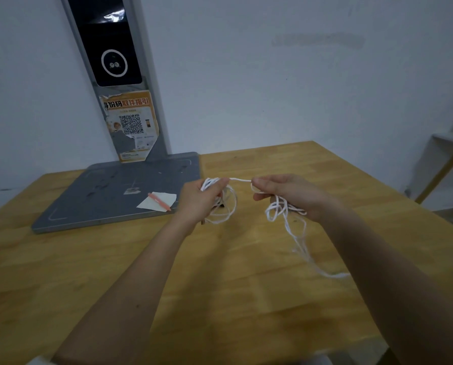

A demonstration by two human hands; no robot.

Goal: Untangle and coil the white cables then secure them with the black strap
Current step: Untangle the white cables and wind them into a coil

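Two hands are up over a wooden table (246, 272). The left hand (201, 198) has its fingers curled round a bunch of white cables (228, 206), wound in loose loops that hang down under the fist. The right hand (283, 193) pinches the same white cables between thumb and finger, and more loops hang tangled under that palm. One short piece of cable runs straight across from one hand to the other, pulled tight. From the right hand a long loose tail drops down and trails across the table toward the person (it looks blurry there, so I cannot count the strands).

A small dark bit (221, 205) peeks out just behind the left hand's loops. It may be the black strap, but too little shows to be sure.

There are no boxes, bowls or bins to see, so nothing is inside anything.

On the table to the left lies one flat grey base (101, 196) with one tall grey post (115, 75) standing up from it against the wall. The post has one dark screen and one orange sticker (130, 127) with a square code. On the base lie one white paper (165, 200) and one pink pen (159, 201), the pen lying across the paper.
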